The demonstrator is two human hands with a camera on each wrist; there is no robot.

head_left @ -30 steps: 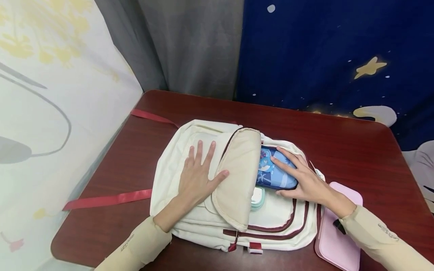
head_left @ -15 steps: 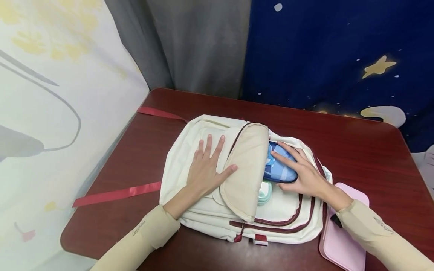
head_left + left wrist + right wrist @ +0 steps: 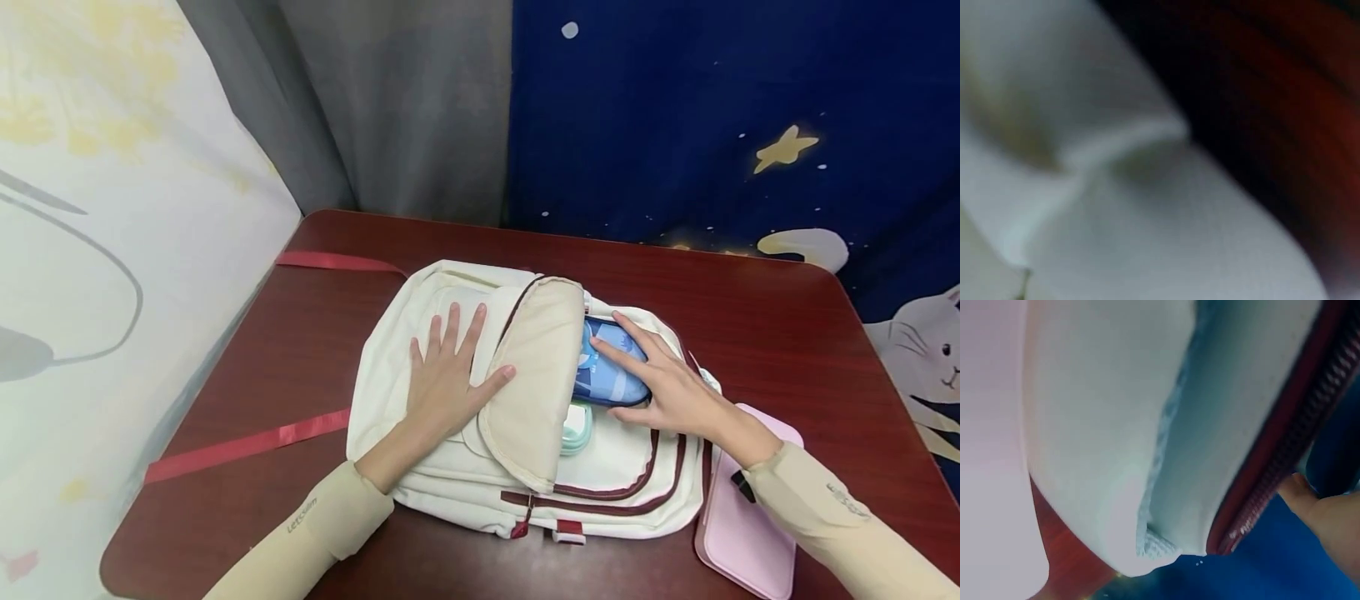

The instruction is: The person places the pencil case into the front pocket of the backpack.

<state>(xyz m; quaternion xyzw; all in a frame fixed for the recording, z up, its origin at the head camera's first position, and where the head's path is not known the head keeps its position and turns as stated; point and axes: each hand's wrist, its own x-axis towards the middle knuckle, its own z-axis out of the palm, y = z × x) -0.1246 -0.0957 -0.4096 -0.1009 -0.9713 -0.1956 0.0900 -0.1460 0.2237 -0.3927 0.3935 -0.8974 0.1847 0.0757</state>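
A cream backpack (image 3: 420,483) with dark red zips lies on the table, its beige flap (image 3: 536,375) folded across the middle. My left hand (image 3: 442,379) rests on the bag with fingers spread, the thumb tip on the flap. A blue patterned pencil case (image 3: 611,367) sits partly beneath the flap. My right hand (image 3: 671,387) holds this case, fingers over its top and thumb along the near side. Beside it a small mint-green case (image 3: 576,429) shows from under the flap. Blurred cream cloth fills most of the left wrist view; the hand is not seen there.
A pink flat case (image 3: 750,521) lies right of the bag, partly under the right forearm. Red straps (image 3: 247,446) stretch left across the brown table (image 3: 772,325). A pale wall (image 3: 142,275) borders the left; curtains (image 3: 420,108) hang behind.
The pencil case has slid left, further under the flap, with my right hand on it. My left hand stays on the bag. The head view has shifted slightly.
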